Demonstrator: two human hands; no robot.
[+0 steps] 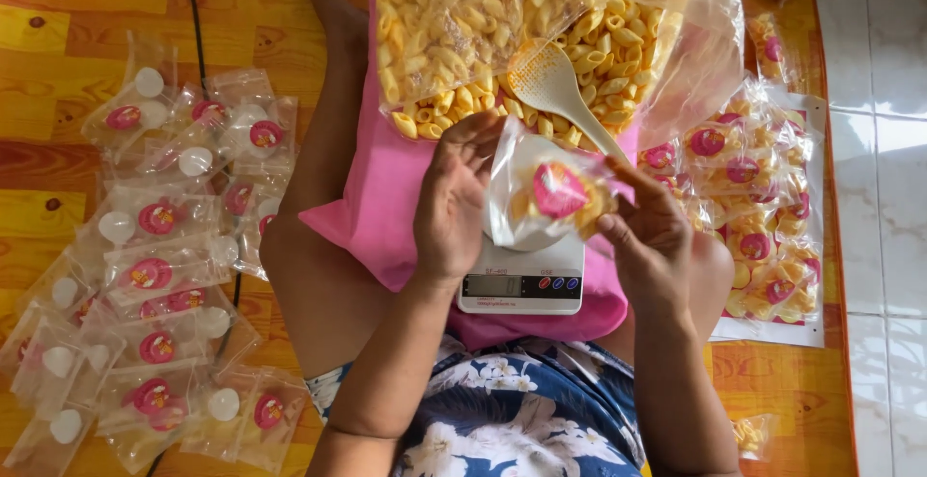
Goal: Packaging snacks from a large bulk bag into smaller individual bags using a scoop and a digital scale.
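— Hands first: what are you holding now?

— Your left hand point(452, 209) and your right hand point(649, 231) are both pinching one small clear bag point(548, 195) with a pink round label, the fingers closing on its two sides. It is partly filled with yellow shell snacks.

— Where is the bag hanging?

— You are keeping it just above the white kitchen scale point(522, 279), which is lying on the pink cloth point(372, 211) on your lap.

— And around you?

— Empty labelled bags point(159, 274) are lying at your left, filled bags point(753, 216) at your right. A white scoop point(552, 86) is resting in the big snack sack point(541, 33).

Home floor, patterned vinyl mat point(58, 52), white tiles point(884, 149), person seated cross-legged packing snacks
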